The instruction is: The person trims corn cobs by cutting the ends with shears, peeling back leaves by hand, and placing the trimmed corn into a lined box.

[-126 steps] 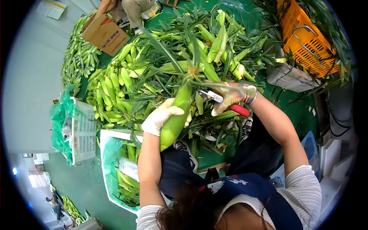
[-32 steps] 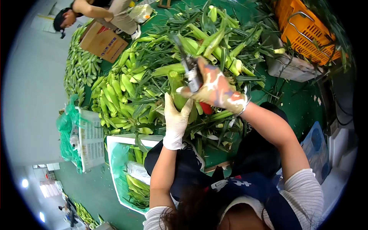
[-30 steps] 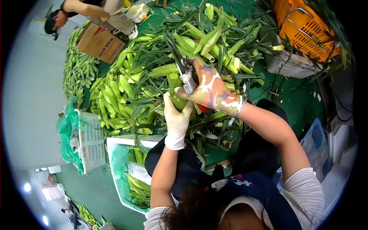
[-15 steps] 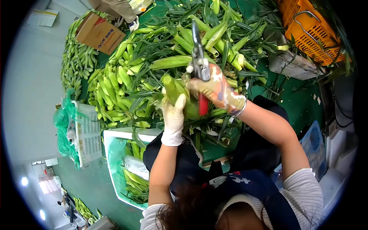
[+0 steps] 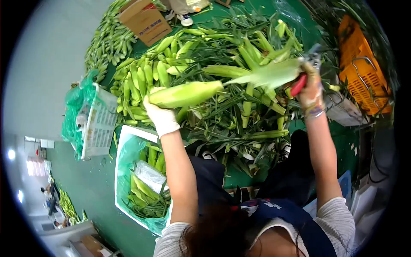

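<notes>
Drawn apart since the earlier frame: left hand (image 5: 161, 115), gripping one green corn ear (image 5: 188, 94); right hand (image 5: 311, 91), closed round red-handled cutters (image 5: 299, 85) and blurred husk (image 5: 274, 74).

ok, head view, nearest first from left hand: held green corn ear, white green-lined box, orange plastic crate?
1. Green corn ear, in left hand
2. White green-lined box, just below the hand
3. Orange plastic crate, far right
</notes>
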The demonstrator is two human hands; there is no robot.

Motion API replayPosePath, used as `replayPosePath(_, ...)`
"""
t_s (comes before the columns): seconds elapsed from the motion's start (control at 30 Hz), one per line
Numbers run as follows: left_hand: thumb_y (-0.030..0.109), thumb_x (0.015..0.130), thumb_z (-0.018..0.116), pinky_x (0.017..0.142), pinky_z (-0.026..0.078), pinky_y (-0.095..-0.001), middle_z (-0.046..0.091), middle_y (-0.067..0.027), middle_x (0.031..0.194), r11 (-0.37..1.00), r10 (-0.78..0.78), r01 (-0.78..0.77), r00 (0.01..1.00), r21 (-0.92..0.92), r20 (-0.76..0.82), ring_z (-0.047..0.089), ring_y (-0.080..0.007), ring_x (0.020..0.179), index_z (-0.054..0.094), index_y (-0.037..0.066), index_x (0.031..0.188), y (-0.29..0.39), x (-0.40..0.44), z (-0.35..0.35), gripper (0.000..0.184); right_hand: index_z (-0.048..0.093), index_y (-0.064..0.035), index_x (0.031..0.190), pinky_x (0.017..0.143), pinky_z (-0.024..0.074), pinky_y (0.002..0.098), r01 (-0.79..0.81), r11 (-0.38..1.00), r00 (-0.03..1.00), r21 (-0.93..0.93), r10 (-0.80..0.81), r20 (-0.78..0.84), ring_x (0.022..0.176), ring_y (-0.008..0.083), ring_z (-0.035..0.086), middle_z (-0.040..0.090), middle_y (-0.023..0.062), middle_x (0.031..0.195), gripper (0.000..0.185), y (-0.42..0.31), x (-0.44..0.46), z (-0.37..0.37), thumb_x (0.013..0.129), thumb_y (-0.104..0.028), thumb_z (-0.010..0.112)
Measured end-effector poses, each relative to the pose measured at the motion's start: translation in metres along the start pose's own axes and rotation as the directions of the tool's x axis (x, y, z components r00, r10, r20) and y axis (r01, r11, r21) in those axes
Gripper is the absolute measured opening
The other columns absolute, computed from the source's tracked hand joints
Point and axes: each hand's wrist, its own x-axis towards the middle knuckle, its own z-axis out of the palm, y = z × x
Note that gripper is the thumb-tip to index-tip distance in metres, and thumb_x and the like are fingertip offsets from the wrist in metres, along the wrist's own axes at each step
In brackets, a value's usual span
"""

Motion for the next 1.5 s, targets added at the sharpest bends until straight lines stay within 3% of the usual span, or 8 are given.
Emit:
replayPosePath(0.13,0.033,0.093,0.033,0.073,0.048,-0.0387,0.058,-0.0113,0.071,0.987,0.14,-0.139,0.99,0.087,-0.015,0.056,-0.0247,0.071,0.051,0.005,0.078,0.033,0.014,-0.01,0.036,0.057,-0.0023,0.09,0.066,0.0466,0.0314,0.383,0.866,0.897,-0.323,-0.432,-0.096,0.075,0.017,0.056,0.06,0.0083,0.082,0.03,-0.032,0.092,-0.031,0.081,-0.03,0.063)
replayPosePath(0.33,0.044,0.094,0.044,0.069,0.046,-0.0366,0.052,-0.0078,0.066,0.99,-0.051,0.012,0.96,0.14,0.276,0.051,-0.0229,0.065,0.051,0.007,0.073,0.012,-0.012,0.021,0.043,0.047,0.0019,0.102,0.072,0.0499,0.0418,0.37,-0.168,0.76,-0.914,-0.512,0.402,0.077,0.0302,0.057,0.057,0.0189,0.093,0.058,-0.013,0.045,0.061,0.072,-0.043,0.069)
replayPosePath(0.5,0.043,0.091,0.054,0.068,0.048,-0.0366,0.054,-0.0074,0.069,0.97,-0.22,0.243,0.923,-0.033,0.317,0.053,-0.0217,0.064,0.053,0.006,0.082,-0.026,-0.036,0.042,0.038,0.046,-0.0025,0.112,0.085,0.048,0.033,0.272,0.501,0.701,-0.822,0.482,0.526,0.094,0.0237,0.057,0.056,0.0088,0.1,0.071,0.039,-0.072,0.099,0.059,-0.032,0.084)
replayPosePath(0.67,0.015,0.078,0.074,0.073,0.05,-0.0296,0.059,-0.0066,0.086,0.792,0.176,-0.309,0.941,0.527,0.289,0.058,-0.0162,0.077,0.05,0.0,0.107,-0.052,-0.077,0.048,0.04,0.041,-0.0005,0.111,0.074,0.049,0.0359,0.366,0.576,0.729,-0.731,0.311,0.609,0.08,0.0242,0.06,0.06,0.0162,0.087,0.072,0.074,-0.083,0.081,0.059,-0.031,0.081)
replayPosePath(1.03,0.046,0.093,0.049,0.054,0.051,-0.0336,0.059,-0.0087,0.067,0.827,-0.236,0.24,0.969,0.508,-0.073,0.059,-0.0197,0.058,0.057,0.005,0.077,-0.009,0.001,0.028,0.044,0.044,-0.0025,0.107,0.074,0.0466,0.0323,0.226,0.706,0.672,-0.671,0.386,0.632,0.078,0.0188,0.052,0.053,0.0085,0.087,0.066,0.075,-0.085,0.063,0.059,-0.025,0.083)
replayPosePath(1.13,0.034,0.097,0.046,0.069,0.053,-0.0332,0.066,-0.0113,0.08,0.801,0.052,-0.191,0.966,0.567,0.252,0.062,-0.0186,0.068,0.061,0.002,0.085,0.02,-0.007,0.03,0.037,0.044,-0.0027,0.108,0.073,0.0465,0.0314,0.314,0.609,0.698,-0.728,0.372,0.612,0.078,0.0171,0.051,0.052,0.0062,0.087,0.066,0.072,-0.092,0.079,0.059,-0.022,0.083)
replayPosePath(1.27,0.02,0.087,0.059,0.098,0.037,-0.041,0.065,-0.0056,0.098,-0.279,-0.029,-0.842,0.488,0.461,0.872,0.057,-0.0226,0.101,0.066,0.007,0.091,0.007,-0.044,0.02,0.016,0.046,-0.0062,0.102,0.069,0.0496,0.0284,-0.115,0.789,0.715,-0.604,0.488,0.5,0.075,0.015,0.053,0.053,0.0027,0.086,0.056,0.108,-0.094,0.099,0.059,-0.01,0.083)
replayPosePath(1.5,0.019,0.092,0.05,0.111,0.02,-0.0371,0.024,-0.0223,0.147,0.159,0.441,-0.588,0.761,0.793,0.476,0.025,-0.0365,0.136,0.027,0.004,0.142,0.001,-0.017,-0.056,0.057,0.048,-0.0016,0.108,0.07,0.0507,0.0289,-0.168,0.818,0.72,-0.55,0.483,0.499,0.076,0.0174,0.059,0.06,0.0054,0.091,0.045,0.179,-0.098,0.179,0.07,0.0,0.072)
